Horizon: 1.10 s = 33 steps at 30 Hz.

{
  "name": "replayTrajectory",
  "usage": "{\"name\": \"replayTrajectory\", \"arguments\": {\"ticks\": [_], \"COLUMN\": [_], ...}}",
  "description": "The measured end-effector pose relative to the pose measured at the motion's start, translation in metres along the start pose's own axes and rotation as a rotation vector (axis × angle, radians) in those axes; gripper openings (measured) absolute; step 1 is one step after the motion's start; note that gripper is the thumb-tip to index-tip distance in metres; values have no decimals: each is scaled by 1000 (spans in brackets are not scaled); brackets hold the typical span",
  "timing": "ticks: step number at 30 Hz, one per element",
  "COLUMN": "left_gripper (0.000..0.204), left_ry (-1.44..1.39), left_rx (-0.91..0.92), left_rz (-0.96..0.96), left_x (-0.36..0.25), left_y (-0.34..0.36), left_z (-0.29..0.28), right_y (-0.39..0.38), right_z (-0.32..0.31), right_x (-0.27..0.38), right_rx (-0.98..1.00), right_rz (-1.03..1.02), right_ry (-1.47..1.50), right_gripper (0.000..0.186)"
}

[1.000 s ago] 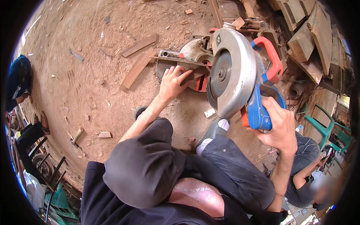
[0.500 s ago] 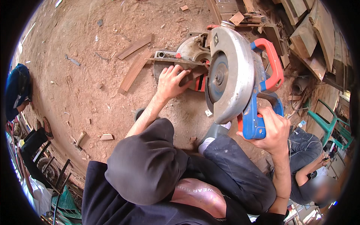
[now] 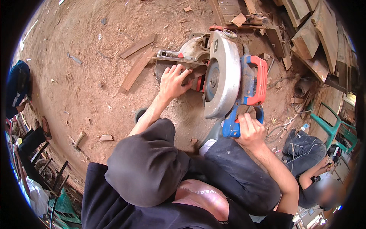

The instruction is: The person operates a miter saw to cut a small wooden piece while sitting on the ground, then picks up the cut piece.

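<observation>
In front of me on the ground stands a miter saw (image 3: pixel 225 82) with a grey guard, a round blade (image 3: pixel 212 78) and a red carry handle (image 3: pixel 260 82). My right hand (image 3: pixel 249 131) is wrapped round its blue trigger handle (image 3: pixel 231 124). On the saw's base, my left hand (image 3: pixel 174 82) has its fingers curled over a brown wood piece (image 3: pixel 199 71), pressed toward the metal fence (image 3: pixel 179 59). The piece is partly hidden by my fingers, left of the blade. The blade's lower part cannot be seen clearly.
Two wooden strips (image 3: pixel 137 72) lie on the dirt floor left of the saw. Stacked planks (image 3: pixel 307 42) fill the far right. A person (image 3: pixel 309 179) sits low at right near a green chair (image 3: pixel 329 126); another person (image 3: pixel 17 89) is at the left edge.
The saw head has tilted down and shifted left, its guard now closer to the wood piece. My right hand moved left with the handle. My left hand has stayed nearly in place.
</observation>
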<state>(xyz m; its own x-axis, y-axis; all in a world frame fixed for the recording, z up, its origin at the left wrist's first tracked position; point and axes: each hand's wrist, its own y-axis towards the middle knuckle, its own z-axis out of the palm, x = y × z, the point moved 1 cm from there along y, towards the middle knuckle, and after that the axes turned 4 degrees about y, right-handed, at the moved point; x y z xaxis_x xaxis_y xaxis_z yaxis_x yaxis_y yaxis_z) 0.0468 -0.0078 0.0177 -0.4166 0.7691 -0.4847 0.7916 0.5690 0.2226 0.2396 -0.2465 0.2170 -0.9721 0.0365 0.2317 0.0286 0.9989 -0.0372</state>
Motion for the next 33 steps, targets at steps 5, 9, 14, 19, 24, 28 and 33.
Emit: {"name": "replayTrajectory", "arguments": {"ticks": [5, 9, 14, 19, 24, 28, 33], "left_gripper": [39, 40, 42, 44, 43, 41, 42], "left_ry": [1, 0, 9, 14, 6, 14, 24], "left_rx": [-1, 7, 32, 18, 12, 19, 20], "left_rz": [-11, -12, 16, 32, 29, 23, 16], "left_x": [-1, -1, 3, 3, 4, 4, 3], "left_y": [0, 2, 5, 4, 3, 3, 4], "left_z": [1, 1, 0, 0, 2, 1, 3], "right_y": [-4, -6, -10, -10, -18, -10, -11], "right_z": [11, 14, 35, 34, 34, 24, 26], "right_x": [-1, -2, 2, 4, 3, 8, 6], "right_rx": [-33, -62, -93, -96, 23, -15, -40], "right_rz": [-11, -26, 8, 14, 47, 78, 59], "right_ry": [-3, -31, -63, -43, -79, 19, 7], "right_gripper": [36, 34, 31, 31, 48, 51, 52]}}
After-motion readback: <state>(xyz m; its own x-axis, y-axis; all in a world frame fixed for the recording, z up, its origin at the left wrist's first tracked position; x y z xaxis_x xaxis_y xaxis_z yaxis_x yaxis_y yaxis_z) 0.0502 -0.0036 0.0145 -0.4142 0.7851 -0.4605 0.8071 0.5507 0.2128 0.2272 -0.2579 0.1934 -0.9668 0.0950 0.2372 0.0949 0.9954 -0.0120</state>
